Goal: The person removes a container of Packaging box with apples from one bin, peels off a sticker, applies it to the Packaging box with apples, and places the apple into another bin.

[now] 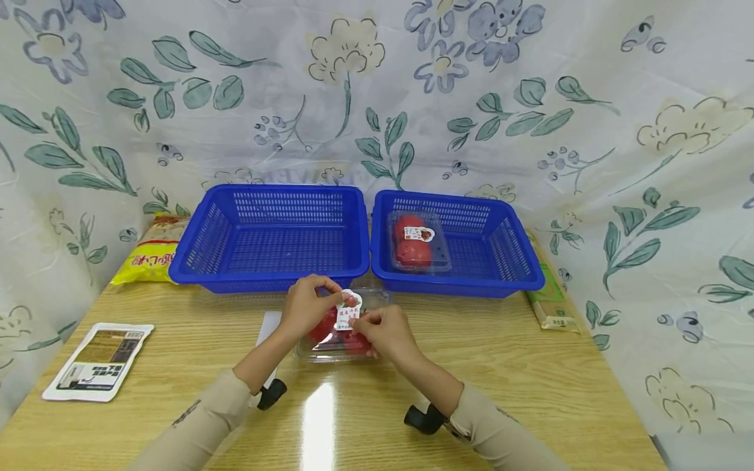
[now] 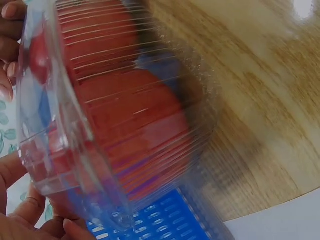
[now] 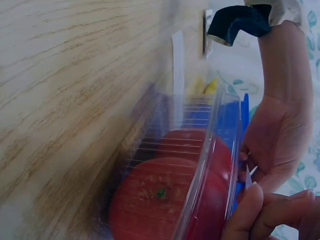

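Observation:
A clear plastic box [image 1: 315,357] with red tomatoes [image 1: 321,326] inside lies on the table in front of me. Above its lid is a white label [image 1: 347,316] with red print and a tomato picture. My left hand [image 1: 309,304] pinches the label's upper part between thumb and finger. From the other side, my right hand [image 1: 390,332] pinches its lower right edge. The right wrist view shows the label's thin edge [image 3: 248,177] at the fingertips, close over the lid. In the left wrist view the box wall [image 2: 75,115] fills much of the frame, and fingers show at the left.
Two blue baskets stand behind the box; the right basket [image 1: 459,282] holds another labelled box of tomatoes [image 1: 414,252], beside the left basket [image 1: 271,280]. A white strip [image 1: 269,327] lies left of my box. Packets sit around: yellow [image 1: 147,261], white-edged [image 1: 97,366], green-and-tan [image 1: 554,304].

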A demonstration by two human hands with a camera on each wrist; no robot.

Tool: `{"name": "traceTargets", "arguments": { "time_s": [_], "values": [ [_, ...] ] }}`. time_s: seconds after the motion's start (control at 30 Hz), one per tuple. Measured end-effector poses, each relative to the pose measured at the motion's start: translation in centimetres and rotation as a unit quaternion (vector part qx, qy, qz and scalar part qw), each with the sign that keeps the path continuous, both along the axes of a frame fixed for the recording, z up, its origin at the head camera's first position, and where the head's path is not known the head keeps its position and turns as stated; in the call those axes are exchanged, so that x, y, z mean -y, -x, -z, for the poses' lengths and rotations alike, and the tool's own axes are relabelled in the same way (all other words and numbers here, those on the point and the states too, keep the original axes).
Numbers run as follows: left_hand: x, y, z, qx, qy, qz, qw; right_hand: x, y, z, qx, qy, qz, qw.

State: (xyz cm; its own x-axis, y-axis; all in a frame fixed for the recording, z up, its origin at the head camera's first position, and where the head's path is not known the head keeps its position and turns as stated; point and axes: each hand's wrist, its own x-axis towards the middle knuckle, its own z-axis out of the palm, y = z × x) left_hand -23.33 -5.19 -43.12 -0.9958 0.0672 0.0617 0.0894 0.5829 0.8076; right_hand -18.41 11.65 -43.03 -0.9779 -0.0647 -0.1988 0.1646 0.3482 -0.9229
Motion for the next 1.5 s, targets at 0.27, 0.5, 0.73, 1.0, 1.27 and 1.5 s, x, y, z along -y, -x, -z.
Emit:
{"name": "traceTargets", "arguments": {
  "time_s": [0.27,0.5,0.73,1.0,1.27,1.5],
  "values": [
    [-0.1,-0.1,0.6,-0.01,0.031,-0.015,0.9994,0.0,0.3,-0.2,0.005,-0.021,-0.013,0.9997],
    [-0.4,-0.1,0.9,-0.024,0.066,-0.018,0.9973,0.1,0.3,-0.3,0.004,-0.034,-0.012,0.9994],
    [-0.6,-0.4,1.2,-0.055,0.09,-0.017,0.9942,0.1,0.4,-0.3,-0.009,-0.056,-0.011,0.9984],
    [-0.5,-0.4,1.6,-0.082,0.099,-0.014,0.9916,0.1,0.6,-0.4,-0.005,-0.066,-0.014,0.9977],
    [-0.6,-0.5,1.8,-0.09,0.102,-0.017,0.9906,0.1,0.6,-0.6,0.004,-0.067,-0.015,0.9976],
    [-0.6,-0.6,2.0,-0.095,0.103,-0.018,0.9899,-0.1,0.6,-0.5,-0.006,-0.068,-0.03,0.9972]
  ]
}}
